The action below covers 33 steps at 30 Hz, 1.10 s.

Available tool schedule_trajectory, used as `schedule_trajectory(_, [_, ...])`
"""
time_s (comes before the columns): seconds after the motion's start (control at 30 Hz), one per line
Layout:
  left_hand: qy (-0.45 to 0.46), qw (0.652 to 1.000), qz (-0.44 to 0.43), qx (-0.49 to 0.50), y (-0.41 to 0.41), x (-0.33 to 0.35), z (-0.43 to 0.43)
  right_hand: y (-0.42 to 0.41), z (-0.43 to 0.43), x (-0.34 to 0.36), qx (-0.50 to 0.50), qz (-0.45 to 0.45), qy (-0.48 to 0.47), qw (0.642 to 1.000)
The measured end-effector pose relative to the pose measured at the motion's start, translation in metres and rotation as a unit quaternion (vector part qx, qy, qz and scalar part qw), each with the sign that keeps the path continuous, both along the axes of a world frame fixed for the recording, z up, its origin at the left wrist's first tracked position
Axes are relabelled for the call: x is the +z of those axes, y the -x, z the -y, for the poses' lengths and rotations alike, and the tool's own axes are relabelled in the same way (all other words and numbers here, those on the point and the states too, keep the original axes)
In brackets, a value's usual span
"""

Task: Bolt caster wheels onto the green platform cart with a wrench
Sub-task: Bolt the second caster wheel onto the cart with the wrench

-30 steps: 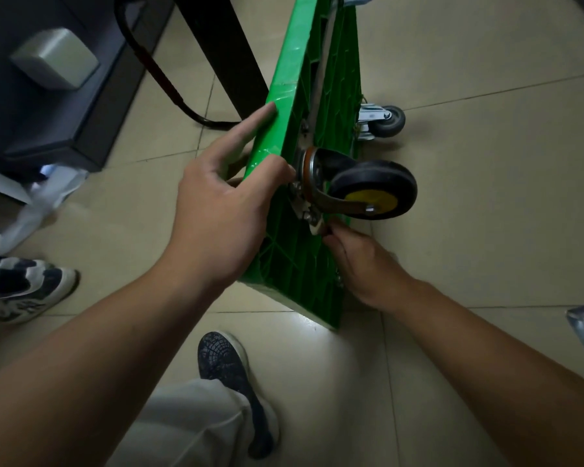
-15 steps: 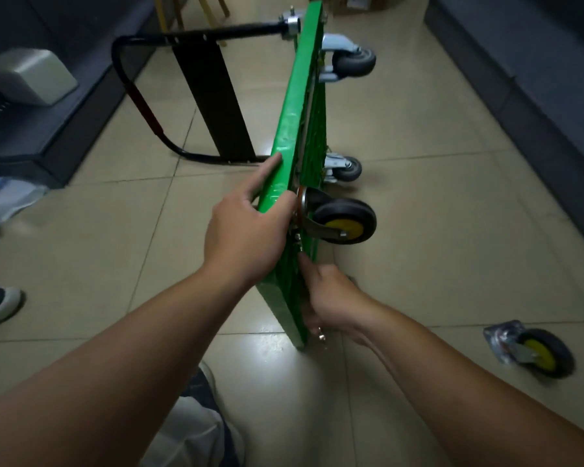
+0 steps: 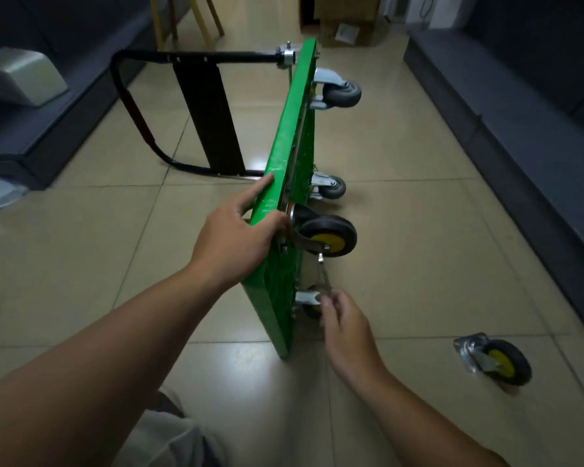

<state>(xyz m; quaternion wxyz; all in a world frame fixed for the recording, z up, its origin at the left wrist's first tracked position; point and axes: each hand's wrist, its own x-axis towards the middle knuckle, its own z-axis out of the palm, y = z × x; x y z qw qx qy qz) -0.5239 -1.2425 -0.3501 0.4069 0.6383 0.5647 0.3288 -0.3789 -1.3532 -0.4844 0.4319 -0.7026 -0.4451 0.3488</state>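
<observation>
The green platform cart (image 3: 284, 156) stands on its long edge on the tiled floor (image 3: 418, 230), with its underside to the right. The left hand (image 3: 233, 241) grips the cart's upper edge, forefinger laid along it. Just beside that grip, a black caster with a yellow hub (image 3: 327, 235) is mounted on the underside. Below it, the right hand (image 3: 344, 325) pinches a slim wrench (image 3: 323, 274) whose upper end reaches that caster. A loose caster (image 3: 496, 362) lies on the floor, well right of the cart.
</observation>
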Motion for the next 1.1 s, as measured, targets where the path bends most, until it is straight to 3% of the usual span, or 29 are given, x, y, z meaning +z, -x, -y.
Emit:
schedule_trajectory(0.1, [-0.009, 1.000, 0.006, 0.002, 0.001, -0.002, -0.001, -0.011, -0.006, -0.024, 0.035, 0.084, -0.053, 0.994])
schedule_trajectory(0.2, [-0.027, 1.000, 0.003, 0.002, -0.002, -0.003, -0.002, -0.014, -0.013, -0.043, 0.059, 0.257, -0.094, 0.960])
schedule_trajectory(0.27, [-0.040, 0.999, 0.000, 0.005, -0.004, -0.003, -0.002, -0.014, -0.016, -0.043, 0.047, 0.274, -0.127, 0.952])
schedule_trajectory(0.4, [-0.045, 0.999, 0.005, 0.008, -0.007, -0.004, -0.001, -0.009, -0.030, -0.044, 0.046, 0.140, -0.119, 0.982])
schedule_trajectory(0.6, [-0.041, 0.999, 0.027, 0.008, -0.008, -0.003, -0.001, -0.007, -0.049, -0.058, 0.045, 0.104, -0.152, 0.982])
schedule_trajectory(0.83, [-0.034, 0.999, 0.036, 0.011, -0.009, -0.002, 0.001, -0.002, -0.058, -0.057, 0.113, 0.057, -0.156, 0.980])
schedule_trajectory(1.1, [-0.037, 0.999, 0.031, 0.021, -0.009, -0.003, 0.001, 0.015, -0.056, -0.042, 0.167, -0.057, -0.070, 0.982])
